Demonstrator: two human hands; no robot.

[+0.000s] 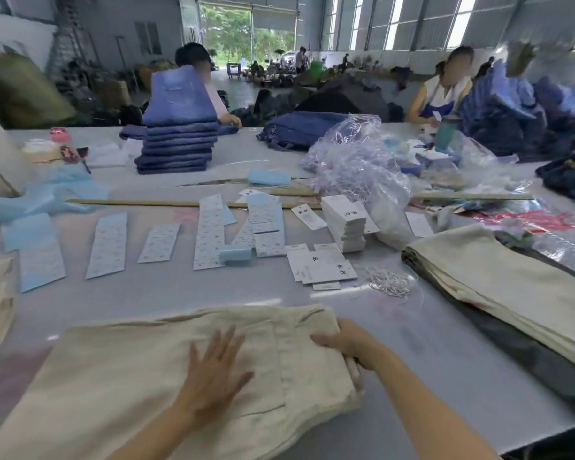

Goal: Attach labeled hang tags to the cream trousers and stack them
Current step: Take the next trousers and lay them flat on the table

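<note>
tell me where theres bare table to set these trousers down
Bare table runs between the cream trousers under both hands and the label strips; another patch lies right of the right hand, before the cream stack. Crowded around the hang tags and plastic bags.

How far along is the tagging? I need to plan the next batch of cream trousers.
Possibly done: a cream stack lies at right, though no tags show on it. In hand: the left hand presses flat on the front trousers while the right hand grips their edge; no tag visible. Left: hang tags and strings wait on the table.
</note>
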